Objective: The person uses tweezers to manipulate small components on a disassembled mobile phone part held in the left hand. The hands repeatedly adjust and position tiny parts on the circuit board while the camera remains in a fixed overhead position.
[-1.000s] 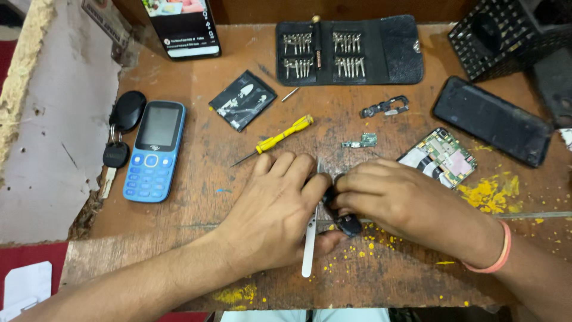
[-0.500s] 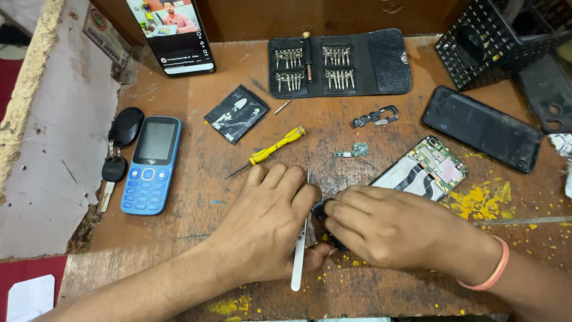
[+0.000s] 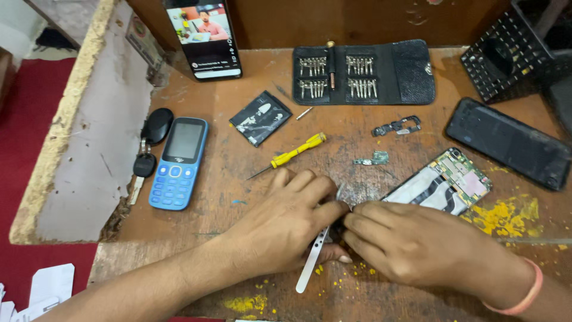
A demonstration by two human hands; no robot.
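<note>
On a scarred wooden bench (yellow dust lower right), the left hand grips silver tweezers; the right hand pinches a small, hidden dark part at centre frame.

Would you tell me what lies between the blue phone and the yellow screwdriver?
In the head view, only bare wooden table lies between blue phone and yellow screwdriver.

Small dark part, perhaps metal, mostly hidden between both hands.

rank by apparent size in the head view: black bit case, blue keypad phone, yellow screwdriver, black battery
1. black bit case
2. blue keypad phone
3. black battery and yellow screwdriver: unsure; the screwdriver is longer, the battery wider.
</note>
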